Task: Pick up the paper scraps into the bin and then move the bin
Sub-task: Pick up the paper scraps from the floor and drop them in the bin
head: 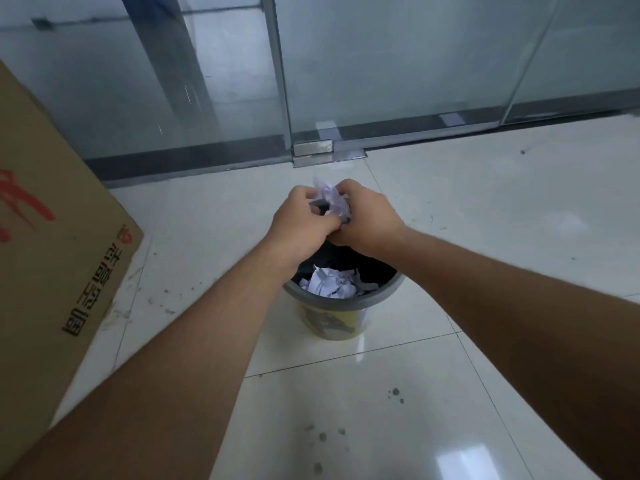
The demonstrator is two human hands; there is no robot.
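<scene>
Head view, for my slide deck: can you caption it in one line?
Both hands, left hand and right hand, clutch crumpled white paper scraps above a grey-rimmed yellow bin.

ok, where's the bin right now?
In the head view the bin stands on the floor tiles at centre frame, under both hands, right of the cardboard box, a short way in front of the glass door.

A large cardboard box [52, 244] is standing at the left edge, showing red markings and dark printed characters on its face. The glossy pale tile floor [450, 393] is catching window glare and carrying dark specks and smudges — some nearby, some beside the box. Frosted glass panels [398, 64] are running along the far side, and a metal floor fitting [313, 148] is sitting at their base.
</scene>
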